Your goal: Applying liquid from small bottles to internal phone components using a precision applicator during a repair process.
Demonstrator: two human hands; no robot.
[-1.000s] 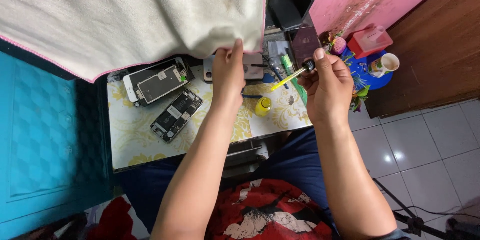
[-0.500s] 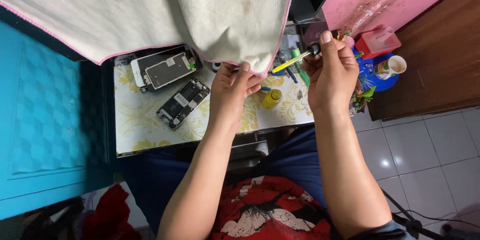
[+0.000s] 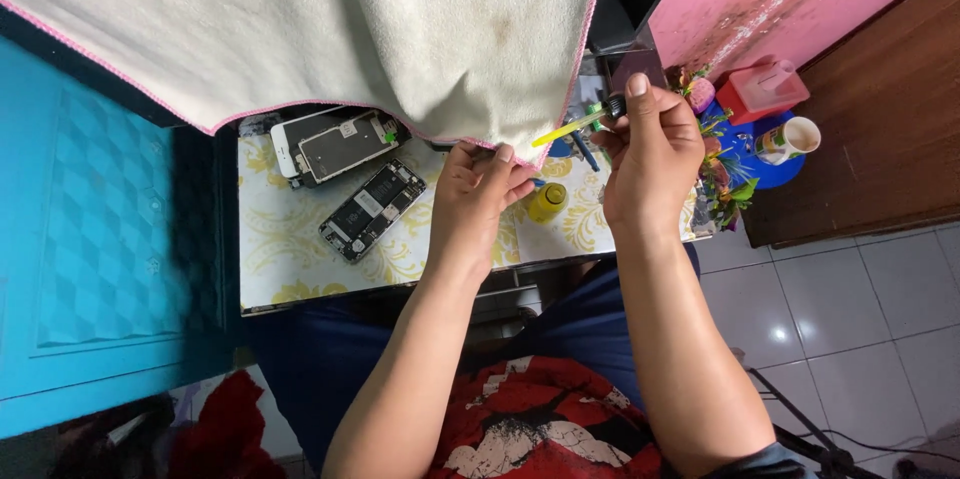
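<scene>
My right hand (image 3: 650,154) pinches the black cap of a thin yellow dropper (image 3: 568,126), which points left and hangs over the table. My left hand (image 3: 480,194) rests with curled fingers at the lower edge of a white towel (image 3: 330,19) with pink trim that covers the far part of the table; whether it grips anything is unclear. A small yellow bottle (image 3: 547,202) stands on the table just right of my left hand, below the dropper tip. Two opened phones (image 3: 340,144) (image 3: 372,210) lie to the left on the patterned tabletop (image 3: 290,259).
A blue plate (image 3: 770,164) with a white cup (image 3: 790,139), a red box (image 3: 762,89) and small flowers sit to the right. A pink wall is behind, a blue panel to the left, and white floor tiles lie lower right.
My left hand has drawn back from the far tools to the towel's edge near the yellow bottle. My right hand keeps the dropper raised; the view has shifted so the table sits lower.
</scene>
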